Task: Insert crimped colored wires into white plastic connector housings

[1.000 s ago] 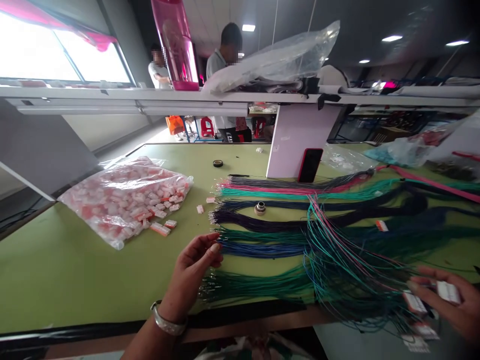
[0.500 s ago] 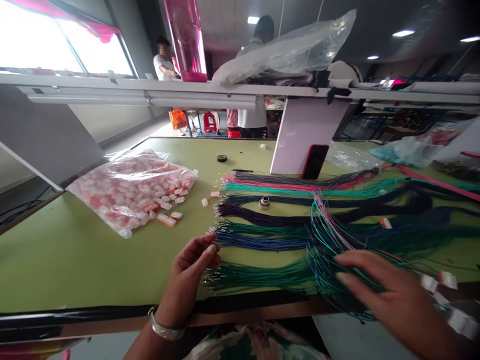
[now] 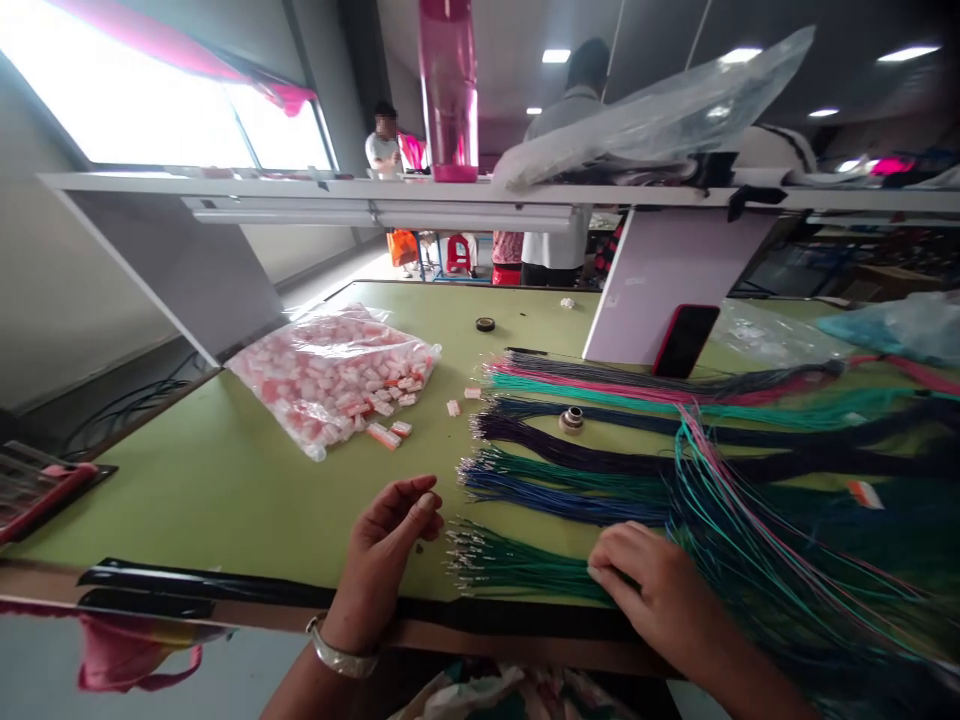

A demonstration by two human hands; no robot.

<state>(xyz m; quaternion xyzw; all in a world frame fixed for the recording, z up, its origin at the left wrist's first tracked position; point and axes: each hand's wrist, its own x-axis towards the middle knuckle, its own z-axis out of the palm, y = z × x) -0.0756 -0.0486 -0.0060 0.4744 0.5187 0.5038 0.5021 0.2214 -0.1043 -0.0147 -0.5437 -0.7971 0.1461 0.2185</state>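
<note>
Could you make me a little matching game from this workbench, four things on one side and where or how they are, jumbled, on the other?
Things:
1. Phone
2. Pink bottle
3. Left hand
4. Right hand

Places and states:
A. Has a silvery bracelet around its wrist
B. At the green wires nearest the table's front edge
C. Tilted up against the pale upright panel
D. Standing on the raised white shelf

Right pairs: 1-C, 2-D, 3-A, 4-B
</note>
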